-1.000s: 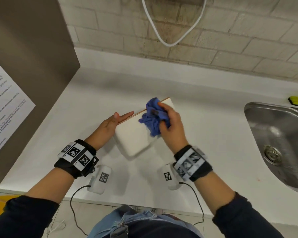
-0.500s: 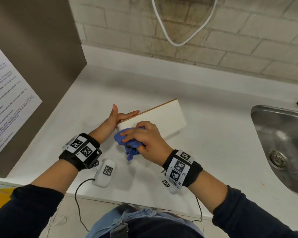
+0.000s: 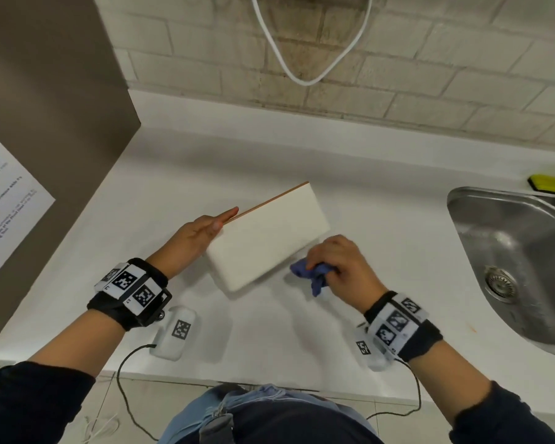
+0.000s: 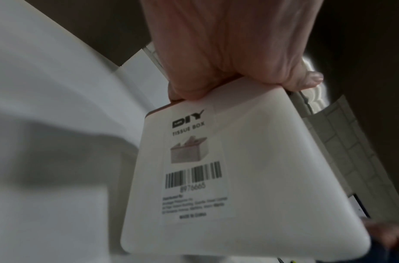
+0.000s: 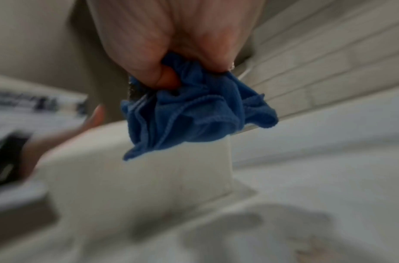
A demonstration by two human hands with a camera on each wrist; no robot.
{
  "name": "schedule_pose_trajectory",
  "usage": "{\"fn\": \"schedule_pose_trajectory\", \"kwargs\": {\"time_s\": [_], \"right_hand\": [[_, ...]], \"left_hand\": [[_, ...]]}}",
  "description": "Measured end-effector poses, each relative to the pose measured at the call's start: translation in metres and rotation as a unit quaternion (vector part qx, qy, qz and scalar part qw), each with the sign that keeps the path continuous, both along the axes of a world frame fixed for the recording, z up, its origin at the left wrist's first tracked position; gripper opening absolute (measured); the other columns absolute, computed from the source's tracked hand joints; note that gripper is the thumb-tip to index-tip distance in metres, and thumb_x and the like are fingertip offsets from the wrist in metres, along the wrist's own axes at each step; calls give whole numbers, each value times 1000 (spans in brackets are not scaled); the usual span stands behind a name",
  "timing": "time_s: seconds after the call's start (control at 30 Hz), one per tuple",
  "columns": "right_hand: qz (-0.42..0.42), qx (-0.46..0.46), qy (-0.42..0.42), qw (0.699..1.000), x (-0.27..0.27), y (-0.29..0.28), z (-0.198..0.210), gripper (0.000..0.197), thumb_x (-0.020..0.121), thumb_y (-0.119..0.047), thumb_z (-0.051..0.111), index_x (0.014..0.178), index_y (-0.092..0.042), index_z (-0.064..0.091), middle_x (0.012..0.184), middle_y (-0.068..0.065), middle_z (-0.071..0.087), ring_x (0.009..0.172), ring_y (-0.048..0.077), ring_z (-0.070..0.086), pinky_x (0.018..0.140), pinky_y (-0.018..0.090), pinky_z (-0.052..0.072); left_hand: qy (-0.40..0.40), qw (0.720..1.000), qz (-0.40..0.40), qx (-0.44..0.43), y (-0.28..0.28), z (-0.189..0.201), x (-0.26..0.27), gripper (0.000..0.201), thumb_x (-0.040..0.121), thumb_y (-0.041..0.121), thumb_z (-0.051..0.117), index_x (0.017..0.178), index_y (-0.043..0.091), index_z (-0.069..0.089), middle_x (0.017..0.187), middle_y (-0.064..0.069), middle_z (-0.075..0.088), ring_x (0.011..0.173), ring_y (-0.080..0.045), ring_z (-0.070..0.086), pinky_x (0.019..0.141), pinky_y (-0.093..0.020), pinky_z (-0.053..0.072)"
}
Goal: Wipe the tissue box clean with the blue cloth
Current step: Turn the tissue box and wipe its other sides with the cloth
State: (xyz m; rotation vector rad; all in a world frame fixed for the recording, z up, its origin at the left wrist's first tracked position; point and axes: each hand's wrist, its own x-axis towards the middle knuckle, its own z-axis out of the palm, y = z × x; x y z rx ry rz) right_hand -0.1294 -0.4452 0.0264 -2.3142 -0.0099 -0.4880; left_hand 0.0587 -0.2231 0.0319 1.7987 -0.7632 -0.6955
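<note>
Cloth [image 3: 311, 275], bunched in curled fingers of right hand [image 3: 340, 267], now off tissue box [image 3: 269, 238] face, at edge beside that hand; half-second ago nearer left hand [image 3: 196, 238], which pinches box end; face pass likely done.

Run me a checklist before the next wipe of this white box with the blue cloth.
1. Left hand holds the white box at its left end: ok.
2. Right hand grips the blue cloth, bunched up: ok.
3. Cloth in contact with the box's near side: cannot tell; it sits right at that edge.
4. Box resting on the counter: ok, by the right wrist view.
5. Box well apart from the sink on the right: ok.
</note>
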Motion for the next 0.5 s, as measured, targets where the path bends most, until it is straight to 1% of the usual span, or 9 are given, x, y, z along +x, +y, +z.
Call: {"fn": "schedule_pose_trajectory", "kwargs": {"time_s": [0.07,0.1,0.13,0.2,0.3,0.37,0.4,0.47,0.5], "right_hand": [[-88,110,-47,989,-10,-10,12,40,69,3,37,84,-22,64,86,-14,66,86,8,61,74,26,49],[-126,174,-51,975,-11,-11,18,43,72,5,37,88,-25,63,87,-15,66,86,11,63,70,26,51],[-151,223,-62,961,-10,-10,22,45,74,7,36,90,-26,61,88,-13,65,84,8,63,69,22,51],[-188,262,-95,942,1,-6,27,46,76,13,34,94,-22,58,93,-9,63,85,0,61,76,15,50],[-226,276,-93,929,26,-2,13,46,74,18,34,98,-13,57,98,-6,60,88,-4,59,83,14,47],[-216,271,-68,936,38,7,3,46,71,17,33,96,-14,58,96,-10,60,87,-10,58,82,10,46],[-198,254,-60,945,41,13,1,46,69,14,33,93,-15,60,95,-12,60,86,-11,58,81,9,45],[-125,221,-39,967,41,26,-1,42,66,11,36,88,-9,65,92,-11,63,84,-12,58,76,6,44],[-72,208,-15,975,37,33,-3,39,66,13,37,86,-3,66,89,-5,66,81,-13,58,73,5,43]], "left_hand": [[-14,1000,-8,-1,-1,-2,-3,72,65,81,36,125,43,44,114,-5,58,91,25,48,77,6,30],[-20,1000,-13,-6,-1,-2,-4,76,65,81,36,128,38,44,115,-8,57,92,25,47,78,6,29],[-25,1000,-16,-10,-1,-3,-4,82,63,84,35,129,36,43,116,-9,57,93,26,47,79,7,29],[-28,999,-15,-18,-1,-3,-4,85,62,86,35,129,35,42,118,-11,57,95,26,47,82,6,29],[-36,999,-20,-20,0,-6,-3,88,61,88,34,130,35,42,120,-14,55,96,23,48,85,5,30],[-34,999,-24,-26,0,-9,-3,86,60,88,37,129,36,44,122,-17,55,98,20,48,88,3,30],[-29,999,-25,-25,1,-10,-3,78,62,85,41,126,39,45,123,-17,54,99,20,48,89,2,30],[-10,1000,-21,-16,2,-10,-2,50,70,68,49,118,53,47,125,-13,54,101,20,49,89,1,33],[-9,1000,-18,-13,2,-10,-1,40,74,58,52,114,61,47,124,-11,55,100,19,49,87,1,34]]}}
